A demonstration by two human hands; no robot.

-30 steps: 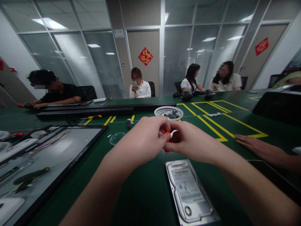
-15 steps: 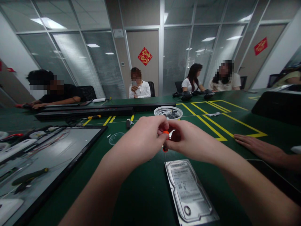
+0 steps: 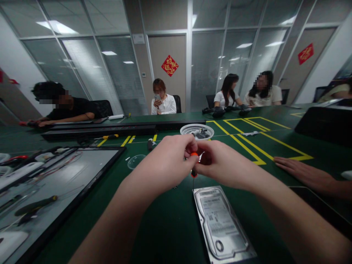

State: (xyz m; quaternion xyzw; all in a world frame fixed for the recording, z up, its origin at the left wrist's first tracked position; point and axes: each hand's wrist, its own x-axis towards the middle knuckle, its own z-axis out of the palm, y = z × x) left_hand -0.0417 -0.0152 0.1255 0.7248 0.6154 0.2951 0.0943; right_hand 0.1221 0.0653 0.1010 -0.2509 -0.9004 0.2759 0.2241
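Both my left hand (image 3: 176,156) and my right hand (image 3: 213,157) are closed around the handle of a small orange and black screwdriver (image 3: 194,172). My fingers hide most of that handle. The screwdriver stands nearly upright, and its thin shaft reaches down to the far left corner of a silver hard drive (image 3: 220,220). Label side up, the drive lies flat on the green table (image 3: 167,227) beneath my right forearm. Whether the tip sits in a screw is too small to tell.
Beyond my hands stands a white basket (image 3: 197,131) with small dark parts. At left, a black-framed panel (image 3: 90,165) carries a green-handled screwdriver (image 3: 35,206). A clear round dish (image 3: 136,161) lies near my left wrist. Another person's hand (image 3: 302,170) rests at right.
Hardly anything differs. My hands keep their grip on the screwdriver at the drive's corner, and the drive lies in the same place.
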